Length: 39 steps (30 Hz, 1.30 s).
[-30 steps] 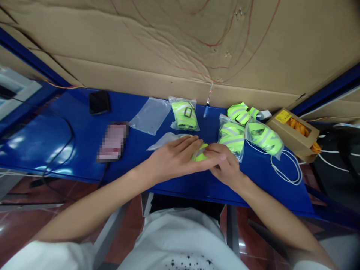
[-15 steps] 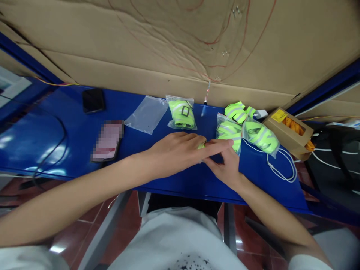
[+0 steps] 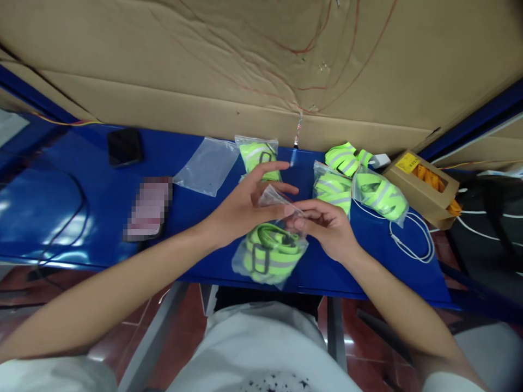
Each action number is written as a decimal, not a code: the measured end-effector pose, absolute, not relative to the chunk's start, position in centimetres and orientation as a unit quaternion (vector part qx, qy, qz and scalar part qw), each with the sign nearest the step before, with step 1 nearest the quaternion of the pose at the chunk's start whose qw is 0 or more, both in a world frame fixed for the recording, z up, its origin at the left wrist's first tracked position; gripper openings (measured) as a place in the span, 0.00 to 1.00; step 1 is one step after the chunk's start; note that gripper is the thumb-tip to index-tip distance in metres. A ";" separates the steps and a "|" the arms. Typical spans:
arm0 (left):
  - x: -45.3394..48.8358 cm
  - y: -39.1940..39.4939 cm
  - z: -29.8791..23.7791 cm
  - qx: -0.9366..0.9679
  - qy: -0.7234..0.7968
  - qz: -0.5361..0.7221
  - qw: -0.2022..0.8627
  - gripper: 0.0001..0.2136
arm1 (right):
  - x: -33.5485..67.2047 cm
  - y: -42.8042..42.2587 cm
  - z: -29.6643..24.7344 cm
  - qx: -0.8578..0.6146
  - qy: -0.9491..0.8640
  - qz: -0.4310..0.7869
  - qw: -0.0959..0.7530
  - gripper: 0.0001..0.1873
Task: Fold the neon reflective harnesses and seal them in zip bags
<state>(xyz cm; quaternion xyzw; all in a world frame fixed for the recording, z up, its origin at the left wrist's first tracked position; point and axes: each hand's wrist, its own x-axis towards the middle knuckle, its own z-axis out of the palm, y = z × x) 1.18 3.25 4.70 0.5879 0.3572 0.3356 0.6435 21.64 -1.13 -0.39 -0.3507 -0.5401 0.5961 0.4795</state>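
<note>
A clear plastic zip bag (image 3: 239,262) hangs tilted above the table's front edge. Inside it lies a coiled neon-yellow reflective belt (image 3: 281,261) with grey stripes and a black buckle. My right hand (image 3: 332,228) pinches the bag's upper right corner between thumb and fingers. Across the bag's top edge lies the thumb of my left hand (image 3: 241,204), holding it from the left; its upper fingers stretch out, apart, behind the flap. Behind my left hand, partly covered, stands another bagged reflective belt (image 3: 255,155).
On the blue table (image 3: 196,258) lie an empty clear bag (image 3: 208,166), a phone (image 3: 149,209) and a black square object (image 3: 125,147). Rightward are more bagged belts (image 3: 333,188), a loose belt (image 3: 342,158), a white cable (image 3: 412,256) and a cardboard box (image 3: 439,204). A cardboard panel (image 3: 163,98) stands behind.
My hands were together, mostly covering what they held. Now they have drawn slightly apart, the left fingers have spread, and the bagged belt shows below them.
</note>
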 end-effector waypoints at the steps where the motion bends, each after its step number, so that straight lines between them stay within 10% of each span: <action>1: 1.0 3.3 4.1 0.541 0.358 0.322 0.690 0.39 | 21.7 -1.0 -0.5 -0.366 -0.522 0.596 0.488 0.15; 13: -4.2 5.0 1.0 0.499 0.314 0.171 0.789 0.44 | 22.1 -0.2 -1.5 -0.438 -0.743 0.320 0.391 0.11; 21: -3.9 4.8 -0.7 0.465 0.353 0.193 0.789 0.36 | 21.9 0.9 -2.4 -0.388 -0.589 0.597 0.383 0.10; 30: -5.2 4.4 -1.0 0.445 0.344 0.112 0.820 0.29 | 23.5 1.4 -1.7 -0.386 -0.556 0.702 0.224 0.08; 39: -4.6 6.0 -0.5 0.474 0.346 0.119 0.801 0.26 | 22.6 1.4 -2.7 -0.438 -0.560 0.628 0.317 0.08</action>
